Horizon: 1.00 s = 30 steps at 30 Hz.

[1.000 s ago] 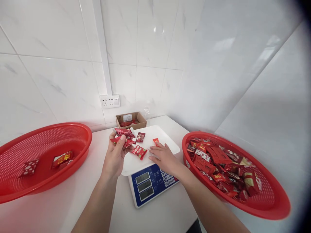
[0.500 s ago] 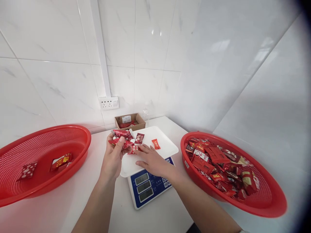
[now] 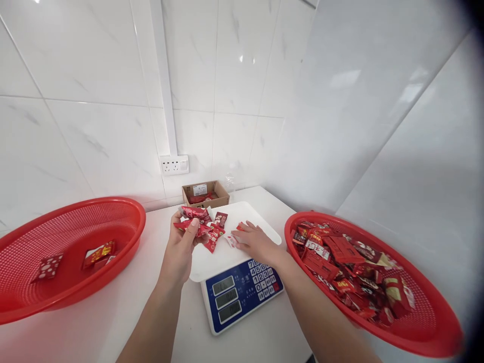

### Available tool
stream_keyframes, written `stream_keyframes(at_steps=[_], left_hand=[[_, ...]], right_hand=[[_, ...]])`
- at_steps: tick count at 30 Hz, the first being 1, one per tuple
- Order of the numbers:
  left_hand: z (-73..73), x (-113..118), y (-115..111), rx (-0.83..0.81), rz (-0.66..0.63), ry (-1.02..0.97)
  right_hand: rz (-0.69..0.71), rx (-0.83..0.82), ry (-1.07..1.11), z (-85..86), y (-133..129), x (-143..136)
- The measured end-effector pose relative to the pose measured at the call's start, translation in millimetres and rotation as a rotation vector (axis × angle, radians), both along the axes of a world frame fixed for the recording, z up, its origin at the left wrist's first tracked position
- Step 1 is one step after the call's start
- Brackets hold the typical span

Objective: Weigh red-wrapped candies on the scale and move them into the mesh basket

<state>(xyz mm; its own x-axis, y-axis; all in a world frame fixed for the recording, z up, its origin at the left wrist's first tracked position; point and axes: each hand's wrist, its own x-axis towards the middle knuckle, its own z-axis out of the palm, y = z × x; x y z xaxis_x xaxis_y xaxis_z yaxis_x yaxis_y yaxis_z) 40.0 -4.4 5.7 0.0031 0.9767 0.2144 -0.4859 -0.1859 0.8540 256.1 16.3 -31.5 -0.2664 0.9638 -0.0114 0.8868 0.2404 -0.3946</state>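
My left hand (image 3: 181,247) is closed around several red candy packets (image 3: 194,214) above the left part of the white weighing tray (image 3: 264,224). My right hand (image 3: 257,243) is over the tray's right side, its fingers bent down on a small red packet (image 3: 240,227) that they partly cover. Whether the fingers grip it is hard to see. A white and pink packet (image 3: 231,241) lies by those fingertips. Between the hands are a dark red packet (image 3: 221,219) and a red packet with white print (image 3: 214,239). Below the tray shows the scale's blue panel (image 3: 244,292).
A red basket (image 3: 132,217) with a few packets stands at the left. Another red basket (image 3: 434,335), holding several packets, is at the right. Behind the tray sit a cardboard box (image 3: 220,202) and a clear bottle (image 3: 230,180), near the tiled wall.
My right hand has moved right, from beside my left hand to the small red packet. The white and pink packet and more of the scale's keypad now show. The view has shifted slightly.
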Motion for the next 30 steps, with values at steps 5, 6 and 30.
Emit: stream_keyframes(at_steps=[5, 6, 30], left_hand=[[-2.2, 0.1, -0.5, -0.013, 0.011, 0.011], [-2.6, 0.0, -0.3, -0.012, 0.007, 0.012], [1.3, -5.6, -0.6, -0.042, 0.044, 0.242]], right_hand=[[0.014, 0.046, 0.092, 0.3, 9.4, -19.9], [0.008, 0.057, 0.111, 1.6, 9.9, -22.4], [-0.205, 0.156, 0.759, 21.2, -22.8, -14.0]])
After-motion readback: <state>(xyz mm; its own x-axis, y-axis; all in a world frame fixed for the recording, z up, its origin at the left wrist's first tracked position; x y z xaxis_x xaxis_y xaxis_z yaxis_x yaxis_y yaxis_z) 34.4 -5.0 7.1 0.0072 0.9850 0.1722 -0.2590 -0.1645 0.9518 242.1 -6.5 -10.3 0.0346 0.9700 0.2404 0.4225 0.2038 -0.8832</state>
